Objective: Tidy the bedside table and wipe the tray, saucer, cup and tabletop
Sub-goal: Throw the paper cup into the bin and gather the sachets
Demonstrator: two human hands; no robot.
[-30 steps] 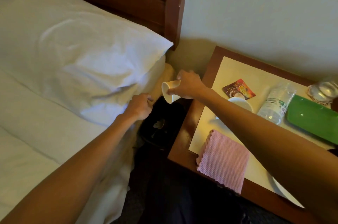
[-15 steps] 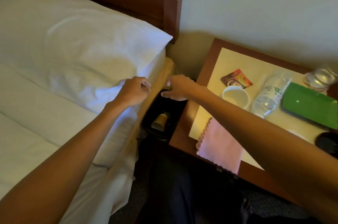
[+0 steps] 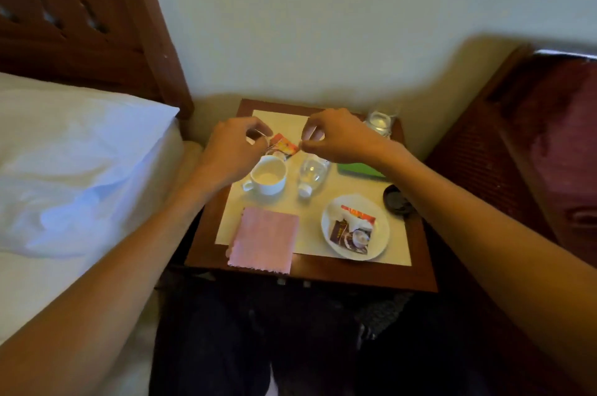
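The white cup (image 3: pixel 268 176) stands left of centre on the table (image 3: pixel 355 276), with a plastic bottle (image 3: pixel 311 172) lying just beside it and the green tray (image 3: pixel 358 169) farther right. The saucer (image 3: pixel 382 231) sits near right, and the pink cloth (image 3: pixel 263 240) overhangs the near edge. Over a red sachet (image 3: pixel 286 147), the left hand (image 3: pixel 232 150) and right hand (image 3: pixel 339 137) hover with fingertips pinched. I cannot tell whether they grip it.
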